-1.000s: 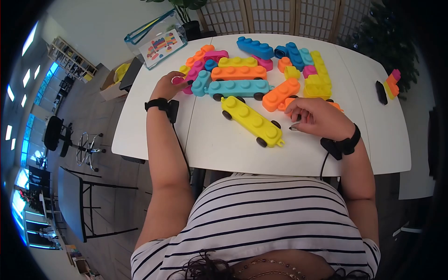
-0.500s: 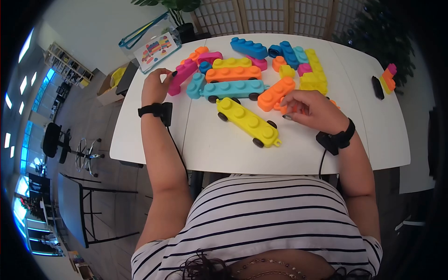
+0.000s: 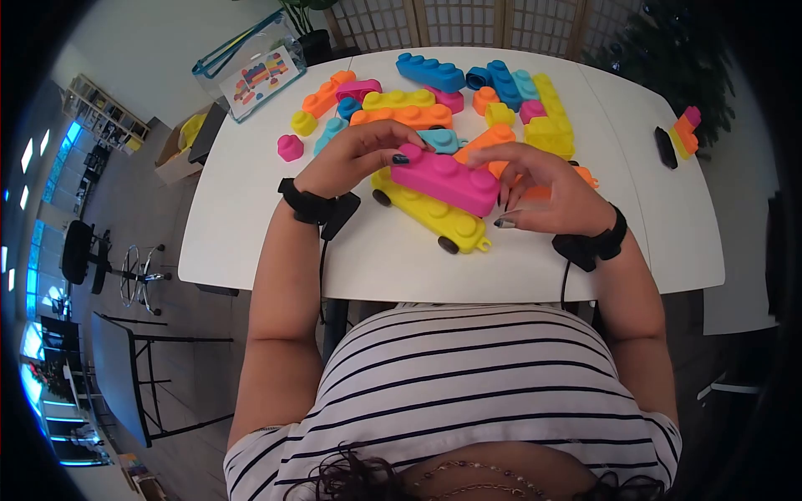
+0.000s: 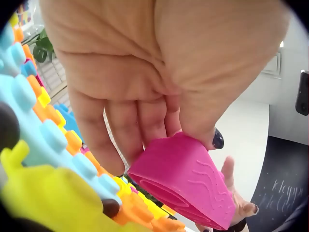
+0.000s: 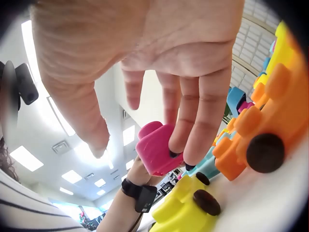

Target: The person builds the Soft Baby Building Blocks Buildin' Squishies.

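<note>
My left hand [image 3: 355,159] pinches the left end of a long pink toy block [image 3: 447,185] between thumb and fingers. The block has round studs on top and hangs over the yellow wheeled car base [image 3: 428,219], nearly lined up with it. In the left wrist view, wavy ridges mark the end of the pink block [image 4: 186,174], and its hollow underside shows. My right hand [image 3: 555,192] is at the block's other end. In the right wrist view its fingertips [image 5: 179,145] reach the pink block, while the thumb [image 5: 91,125] stands away from it.
Behind lie a light blue wheeled base [image 3: 441,140], an orange wheeled base [image 3: 401,116] and many other blocks. A loose pink block [image 3: 290,148] and a yellow one [image 3: 303,123] sit at the left. A black object [image 3: 666,148] lies far right, near a small stack [image 3: 687,134].
My left hand has brought the long pink block from the table's left side to above the yellow base. My right hand has shifted slightly left, to the block's right end.
</note>
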Available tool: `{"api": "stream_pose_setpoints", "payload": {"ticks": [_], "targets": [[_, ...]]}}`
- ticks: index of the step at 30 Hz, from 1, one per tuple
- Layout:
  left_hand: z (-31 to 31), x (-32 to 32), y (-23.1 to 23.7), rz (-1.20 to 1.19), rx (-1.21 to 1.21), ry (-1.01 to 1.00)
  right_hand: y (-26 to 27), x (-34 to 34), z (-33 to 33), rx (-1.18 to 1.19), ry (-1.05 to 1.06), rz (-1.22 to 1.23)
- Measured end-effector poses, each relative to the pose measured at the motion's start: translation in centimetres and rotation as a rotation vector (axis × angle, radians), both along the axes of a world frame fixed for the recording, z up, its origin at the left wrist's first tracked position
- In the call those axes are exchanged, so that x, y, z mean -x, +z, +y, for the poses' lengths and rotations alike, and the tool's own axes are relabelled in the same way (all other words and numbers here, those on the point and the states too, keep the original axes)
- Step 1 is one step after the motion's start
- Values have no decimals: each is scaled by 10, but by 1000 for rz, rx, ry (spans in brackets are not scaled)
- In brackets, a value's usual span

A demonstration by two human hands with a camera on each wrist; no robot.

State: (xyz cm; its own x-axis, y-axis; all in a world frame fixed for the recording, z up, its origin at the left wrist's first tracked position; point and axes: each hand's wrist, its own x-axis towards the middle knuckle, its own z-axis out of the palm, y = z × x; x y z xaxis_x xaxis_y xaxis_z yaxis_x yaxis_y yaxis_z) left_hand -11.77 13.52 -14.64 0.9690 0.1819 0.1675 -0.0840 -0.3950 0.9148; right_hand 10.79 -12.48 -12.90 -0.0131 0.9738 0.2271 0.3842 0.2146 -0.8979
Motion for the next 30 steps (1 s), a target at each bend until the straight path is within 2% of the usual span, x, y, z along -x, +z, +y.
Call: {"api": "stream_pose_setpoints", "payload": {"ticks": [2,3,6,16,19,22,24,27,30], "targets": [[1,-4,-7,-15,56,-114,-9,-1,4,-96,163,-138],[0,-4,-7,-5,91,-141,-7,2,2,-53,150,-79],[-2,-5,-3,21,81,-228,-5,6,2,0,169,-104],[10,4,-1,127,19,-208,-21,11,9,-105,185,-228],[15,4,-5,128,69,-220,-21,16,9,-131,176,-225],[17,3,-5,186,129,-224,-16,19,7,-39,159,-210],[23,1,-11,184,159,-298,-21,18,10,-186,179,-258],[27,-1,-16,167,243,-368,-20,20,10,-162,181,-247],[22,0,-10,178,228,-350,-19,20,10,-159,189,-249]]}}
